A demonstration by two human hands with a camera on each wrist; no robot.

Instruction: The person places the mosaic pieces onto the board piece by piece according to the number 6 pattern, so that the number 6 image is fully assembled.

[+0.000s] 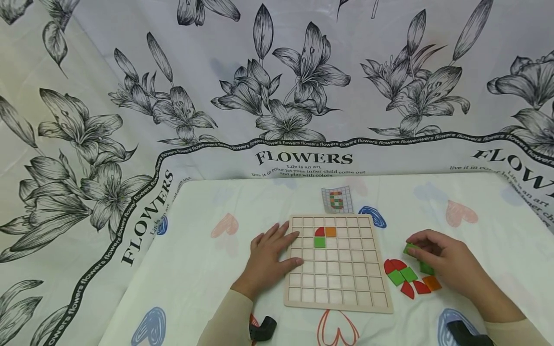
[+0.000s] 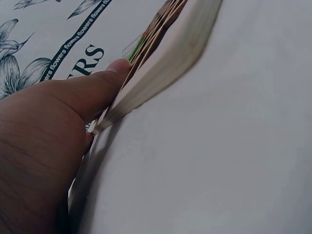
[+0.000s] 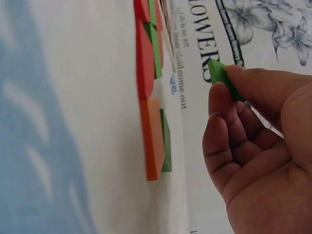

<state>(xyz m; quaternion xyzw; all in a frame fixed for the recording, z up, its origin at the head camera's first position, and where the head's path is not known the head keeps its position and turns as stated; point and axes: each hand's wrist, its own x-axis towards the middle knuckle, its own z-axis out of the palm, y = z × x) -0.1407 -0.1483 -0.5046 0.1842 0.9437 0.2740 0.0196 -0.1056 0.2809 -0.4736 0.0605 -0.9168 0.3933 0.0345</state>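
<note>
My right hand (image 1: 446,257) pinches a green square tile (image 3: 225,80) between thumb and forefinger, just above the loose tiles. The left hand (image 1: 270,259) lies at the left edge of a wooden grid board (image 1: 337,298), its straight fingers and thumb resting over the rim. Near the board's top, a red quarter-circle tile (image 1: 320,232), an orange square tile (image 1: 331,232) and a green square tile (image 1: 320,242) sit in cells. Right of the board, several loose tiles lie in a cluster: red quarter-circles (image 1: 407,290), green squares (image 1: 396,277) and an orange square (image 1: 432,283).
A small pattern card (image 1: 337,200) with a colored picture lies behind the board. The white tablecloth (image 1: 203,278) has printed hearts. A flower-print cloth (image 1: 303,115) hangs behind and to the left. Black wrist devices (image 1: 263,329) show by both sleeves.
</note>
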